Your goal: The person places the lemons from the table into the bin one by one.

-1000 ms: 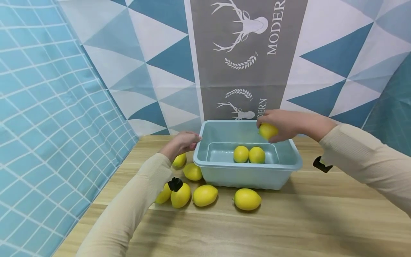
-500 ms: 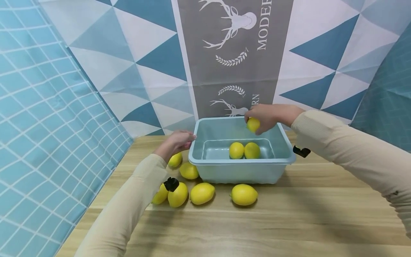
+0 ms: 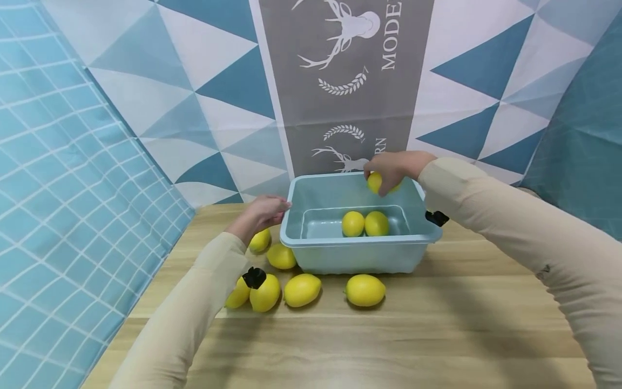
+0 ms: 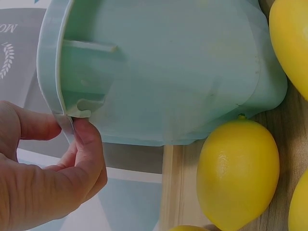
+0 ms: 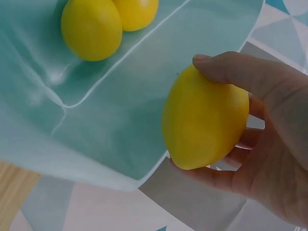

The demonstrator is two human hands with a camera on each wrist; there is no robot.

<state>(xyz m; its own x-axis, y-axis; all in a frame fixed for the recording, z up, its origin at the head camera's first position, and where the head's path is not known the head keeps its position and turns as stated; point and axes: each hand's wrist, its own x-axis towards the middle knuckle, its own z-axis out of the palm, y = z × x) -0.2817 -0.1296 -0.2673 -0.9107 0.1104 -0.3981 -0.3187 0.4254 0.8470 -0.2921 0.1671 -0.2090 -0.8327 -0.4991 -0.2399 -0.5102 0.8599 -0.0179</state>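
Note:
My right hand [image 3: 389, 167] grips a yellow lemon [image 5: 204, 120] above the back right part of a pale blue plastic bin [image 3: 359, 256]. In the right wrist view, the thumb lies on one side of this lemon and fingers curl round the other. Two lemons, a left one [image 3: 352, 223] and a right one [image 3: 376, 223], lie side by side on the bin's floor. My left hand [image 4: 57, 173] pinches the bin's rim at its left end between thumb and fingers. Just below that hand, a lemon [image 4: 238, 173] lies against or very near the bin's outer wall.
Several more lemons lie on the wooden table [image 3: 311, 346], among them one in front of the bin [image 3: 365, 290] and one farther left [image 3: 302, 290]. Behind the bin hangs a patterned cloth [image 3: 350, 97]. A blue checked sheet [image 3: 73, 189] borders the table's left side.
The right hand has carried its lemon slightly left and back over the bin. The left hand keeps its hold on the rim. The whole head view has shifted.

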